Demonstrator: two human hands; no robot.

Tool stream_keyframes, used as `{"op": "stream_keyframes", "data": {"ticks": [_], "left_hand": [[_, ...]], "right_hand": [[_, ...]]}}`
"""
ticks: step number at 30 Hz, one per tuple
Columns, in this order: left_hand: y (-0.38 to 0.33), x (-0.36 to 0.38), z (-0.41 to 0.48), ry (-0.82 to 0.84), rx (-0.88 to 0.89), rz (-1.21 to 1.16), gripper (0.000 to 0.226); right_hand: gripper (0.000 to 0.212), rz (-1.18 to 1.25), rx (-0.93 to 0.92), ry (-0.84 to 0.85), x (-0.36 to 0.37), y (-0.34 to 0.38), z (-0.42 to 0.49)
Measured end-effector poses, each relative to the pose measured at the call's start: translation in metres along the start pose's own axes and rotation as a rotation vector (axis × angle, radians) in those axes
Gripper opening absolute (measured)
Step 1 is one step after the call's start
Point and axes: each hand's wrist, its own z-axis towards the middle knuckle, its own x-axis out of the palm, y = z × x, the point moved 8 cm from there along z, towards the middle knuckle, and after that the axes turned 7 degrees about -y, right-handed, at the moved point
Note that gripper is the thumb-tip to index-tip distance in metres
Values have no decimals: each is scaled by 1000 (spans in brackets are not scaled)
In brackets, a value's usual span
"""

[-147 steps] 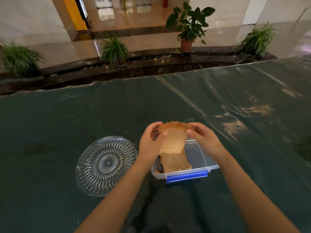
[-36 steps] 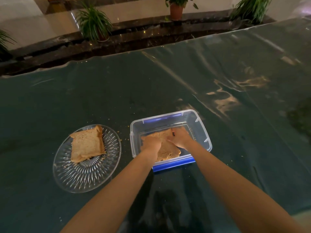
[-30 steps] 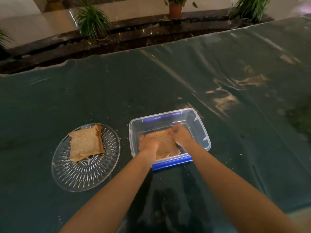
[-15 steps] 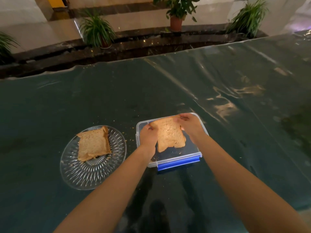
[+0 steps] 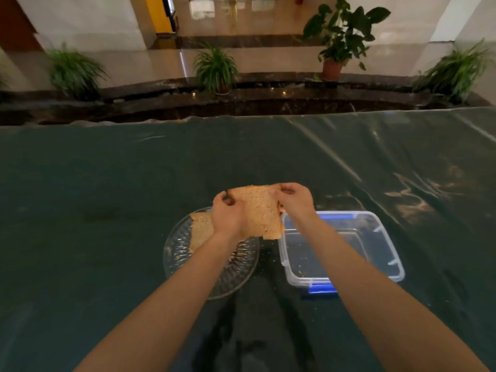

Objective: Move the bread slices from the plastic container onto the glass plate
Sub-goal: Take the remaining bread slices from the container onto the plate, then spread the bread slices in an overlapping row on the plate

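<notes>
A brown bread slice hangs in the air, pinched at its top corners by my left hand and my right hand. It is above the right part of the glass plate. Another bread slice lies on the plate's left part, half hidden by my left wrist. The clear plastic container with blue clips stands just right of the plate and holds only crumbs.
The table has a dark green cover under clear plastic sheeting, with crumbs near the plate. Beyond the far table edge lie a dark stone ledge and several potted plants.
Both hands lifted the slice out of the container and carried it left, over the plate. The container now holds no slice. The view has shifted, so plate and container sit further right.
</notes>
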Motion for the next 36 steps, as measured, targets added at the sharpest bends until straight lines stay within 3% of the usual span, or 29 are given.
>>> {"op": "stream_keyframes", "data": {"ticks": [6,9,12,25,28,33,36], "left_hand": [[34,-58,45,-34,-73,145,36],[51,-73,67,-23,-115,215,33],[63,-78,87,-1,-145,266,32],[79,-69,117,18,-11,413,30],[81,-69,118,34,1,429,36],[87,-71,117,107,-80,352,70],[89,-77,118,119,-102,356,70]], "right_hand": [[36,-75,116,36,83,-33,-11],[25,-169,91,39,109,-40,-11],[29,-255,62,-14,125,-42,-10],[33,-373,19,-46,150,-73,6],[35,-385,-27,-23,151,-72,6],[50,-374,-53,47,145,-69,5],[59,-445,-58,122,142,-71,3]]}}
